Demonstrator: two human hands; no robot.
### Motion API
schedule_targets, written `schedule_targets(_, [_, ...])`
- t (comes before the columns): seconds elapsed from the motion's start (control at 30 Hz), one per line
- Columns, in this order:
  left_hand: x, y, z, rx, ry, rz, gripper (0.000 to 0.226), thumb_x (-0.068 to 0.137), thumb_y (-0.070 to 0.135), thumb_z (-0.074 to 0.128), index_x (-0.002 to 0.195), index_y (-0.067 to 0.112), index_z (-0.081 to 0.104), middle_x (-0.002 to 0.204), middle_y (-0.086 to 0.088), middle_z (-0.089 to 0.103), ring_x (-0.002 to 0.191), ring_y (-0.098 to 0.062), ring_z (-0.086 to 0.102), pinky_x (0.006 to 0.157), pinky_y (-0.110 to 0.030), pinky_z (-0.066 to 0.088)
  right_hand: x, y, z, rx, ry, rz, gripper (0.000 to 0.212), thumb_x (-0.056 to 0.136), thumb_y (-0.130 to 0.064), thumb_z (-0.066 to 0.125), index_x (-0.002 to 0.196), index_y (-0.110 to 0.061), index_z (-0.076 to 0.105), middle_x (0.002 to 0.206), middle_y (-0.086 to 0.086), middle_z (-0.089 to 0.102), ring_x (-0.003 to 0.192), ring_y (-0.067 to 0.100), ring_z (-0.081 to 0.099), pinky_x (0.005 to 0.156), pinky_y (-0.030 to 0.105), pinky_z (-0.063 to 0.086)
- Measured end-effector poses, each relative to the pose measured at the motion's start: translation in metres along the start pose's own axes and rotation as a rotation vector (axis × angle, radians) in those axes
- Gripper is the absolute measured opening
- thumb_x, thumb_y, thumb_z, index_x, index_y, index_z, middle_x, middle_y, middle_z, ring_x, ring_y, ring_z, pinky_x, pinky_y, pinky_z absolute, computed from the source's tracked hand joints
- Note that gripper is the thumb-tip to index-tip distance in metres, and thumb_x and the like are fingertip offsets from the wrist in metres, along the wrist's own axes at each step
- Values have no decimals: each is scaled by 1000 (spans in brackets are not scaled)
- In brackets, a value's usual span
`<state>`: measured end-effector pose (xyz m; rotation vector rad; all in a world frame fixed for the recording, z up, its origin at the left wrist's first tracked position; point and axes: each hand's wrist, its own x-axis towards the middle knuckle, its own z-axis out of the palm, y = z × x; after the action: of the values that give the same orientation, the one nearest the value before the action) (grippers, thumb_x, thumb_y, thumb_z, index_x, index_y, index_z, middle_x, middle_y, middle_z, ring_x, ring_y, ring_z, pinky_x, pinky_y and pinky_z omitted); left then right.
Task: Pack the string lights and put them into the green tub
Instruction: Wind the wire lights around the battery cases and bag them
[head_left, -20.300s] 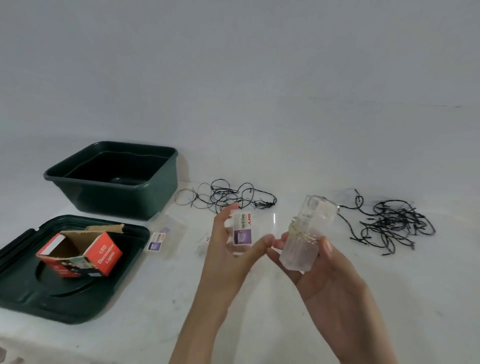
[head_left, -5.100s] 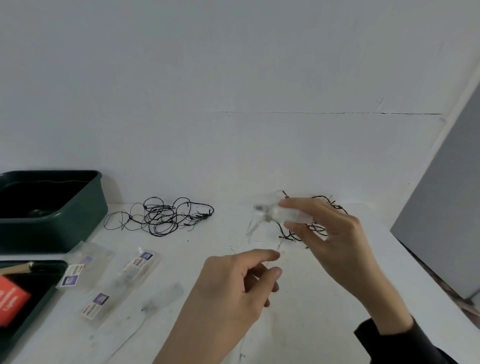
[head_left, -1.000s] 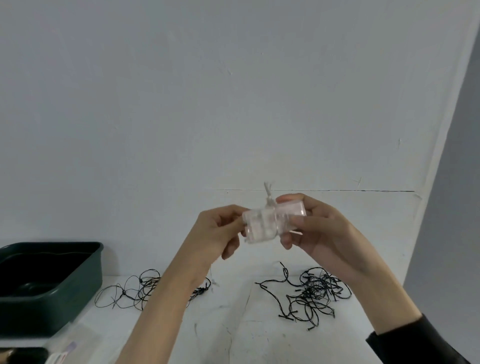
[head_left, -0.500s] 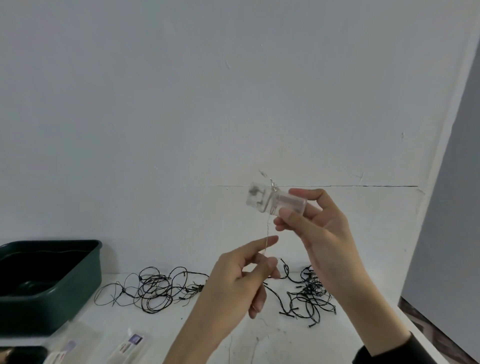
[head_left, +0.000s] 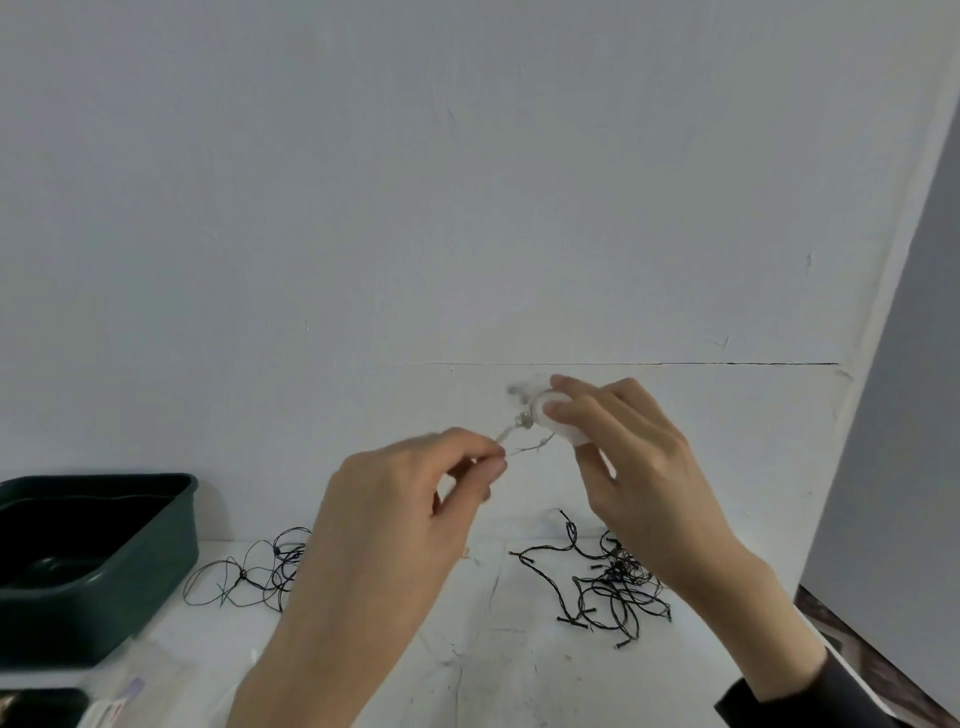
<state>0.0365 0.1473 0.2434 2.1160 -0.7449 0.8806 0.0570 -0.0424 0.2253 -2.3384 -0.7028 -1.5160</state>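
Observation:
My right hand (head_left: 628, 457) holds a clear plastic battery case (head_left: 550, 415) up in front of the wall; the case is blurred and partly hidden by my fingers. A thin pale wire (head_left: 511, 428) runs from the case down to my left hand (head_left: 415, 499), which pinches it between thumb and forefinger. Two tangles of black string lights lie on the white table: one (head_left: 608, 587) below my right hand, another (head_left: 254, 569) partly behind my left arm. The green tub (head_left: 130, 561) stands at the left edge, and what shows of its inside holds nothing.
A dark green lid (head_left: 47, 701) and clear labelled packets (head_left: 111, 709) show at the bottom left corner. A grey panel (head_left: 904, 467) rises at the right past the table's edge. The white wall stands close behind the table.
My left hand has risen and come closer to the case, shortening the stretch of wire between the hands. My right hand has turned the case and lowered it slightly.

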Motion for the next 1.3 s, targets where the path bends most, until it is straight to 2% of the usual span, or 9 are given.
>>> schedule_targets(0.17, [16,-17,-5,69,88,197,14,89,32,54,85,22,63,74,14,61,57,-3,53,53,-14,40,-1,-9,-17,519,-432,361,30,84,-7,64,95,-34,58,98,-5,70,87,16,60,80,36,49])
schedule_targets(0.27, [20,-21,-5,-181,39,36,9,84,33,64,82,25,67,67,14,61,49,-3,47,50,-7,35,5,-17,-35,932,-475,452,32,80,-1,67,87,-32,63,102,-1,73,96,23,67,88,34,52])
schedule_targets(0.4, [14,-25,10,-647,-92,-289,4,75,27,72,71,27,71,56,6,62,47,-10,45,42,-17,36,6,-18,-37,1264,-400,575,26,67,-7,75,84,-24,66,91,15,73,81,30,66,78,37,53])
schedule_targets(0.5, [0,-19,26,-747,-110,-432,41,83,-6,56,55,21,67,45,1,53,37,-9,37,38,-17,31,2,-20,-27,1506,-281,705,36,56,-13,86,87,-18,67,75,14,66,66,25,62,65,28,51])
schedule_targets(0.63, [-16,0,40,-884,-91,-532,21,84,15,60,70,20,74,51,1,55,36,-11,37,36,-19,31,-5,-26,-13,1689,-51,875,46,47,-17,92,86,-11,69,77,17,65,64,26,64,62,25,53])
schedule_targets(0.73, [-24,8,45,-907,-140,-560,18,83,16,60,91,22,75,52,1,56,35,-11,38,35,-18,32,-6,-29,-10,1647,64,891,41,46,-18,91,81,-16,69,76,13,66,65,23,64,61,24,53])
schedule_targets(1.1, [-33,4,23,-754,-239,-525,15,83,16,64,78,22,77,52,-1,62,42,-11,48,42,-20,40,-4,-18,-14,877,163,713,28,73,-9,75,87,-30,63,84,6,73,75,17,66,69,20,51])
schedule_targets(1.23, [-29,2,16,-809,-317,-534,20,84,7,62,76,18,77,53,-2,63,60,-11,64,62,-19,52,-10,-15,-3,450,163,524,34,82,-8,72,94,-38,59,78,-12,65,78,8,59,64,10,43])
schedule_targets(1.3, [-25,3,14,-928,-335,-588,20,84,1,58,78,9,75,53,-7,59,66,-18,68,69,-26,57,-10,-13,1,253,220,306,32,83,-3,68,100,-28,58,92,-15,64,83,8,58,68,3,39])
